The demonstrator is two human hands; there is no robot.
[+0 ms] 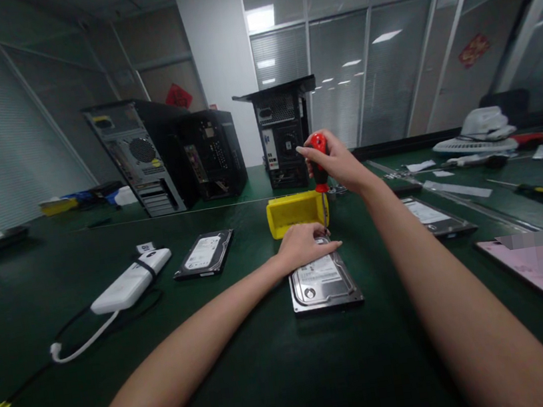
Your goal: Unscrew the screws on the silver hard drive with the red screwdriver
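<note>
A silver hard drive [320, 281] lies label up on the dark green table in front of me. Across its far half rests my left hand [302, 245], holding it down, the thumb stretched over the label and the fingertips beside the screwdriver's tip. My right hand [328, 158] is wrapped round the red and black handle of a screwdriver [320, 186]. The screwdriver stands nearly upright, its shaft reaching down to the drive's far right corner. My left fingers partly hide the tip and whatever it touches there. Just behind the drive is a yellow plastic bin [297, 212].
Another hard drive [204, 255] and a white power strip [131, 280] lie to the left. On the right are a third drive [429, 216], a yellow-black screwdriver [540, 191] and a pink panel [528, 268]. Computer cases [156, 155] stand behind.
</note>
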